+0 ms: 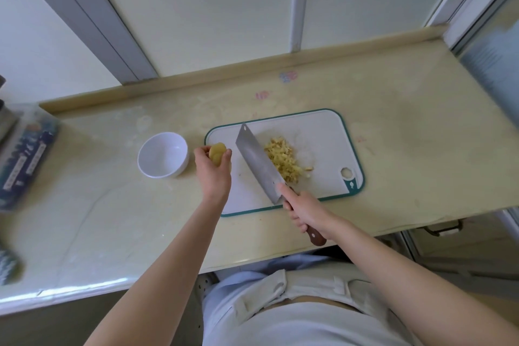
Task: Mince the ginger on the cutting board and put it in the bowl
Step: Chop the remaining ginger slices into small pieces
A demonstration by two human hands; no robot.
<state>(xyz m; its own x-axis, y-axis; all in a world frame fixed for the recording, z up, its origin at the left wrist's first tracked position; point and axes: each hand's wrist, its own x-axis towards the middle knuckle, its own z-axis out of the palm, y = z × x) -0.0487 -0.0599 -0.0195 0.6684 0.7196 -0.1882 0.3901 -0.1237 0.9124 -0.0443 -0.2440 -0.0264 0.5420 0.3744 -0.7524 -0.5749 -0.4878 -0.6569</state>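
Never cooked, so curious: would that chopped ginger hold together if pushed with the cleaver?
Probably not: the chopped ginger lies in loose small bits, so it likely spreads. Being so small and light, some may cling to the cleaver.

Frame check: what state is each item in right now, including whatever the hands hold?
Bowl: upright, empty, on the counter.
Cutting board: flat on the counter.
Cleaver: right hand grips its handle, blade beside the pile.
Chopped ginger: loose pile on the board, right of the blade.
Ginger piece: unminced, gripped by the left hand at the board's left edge.
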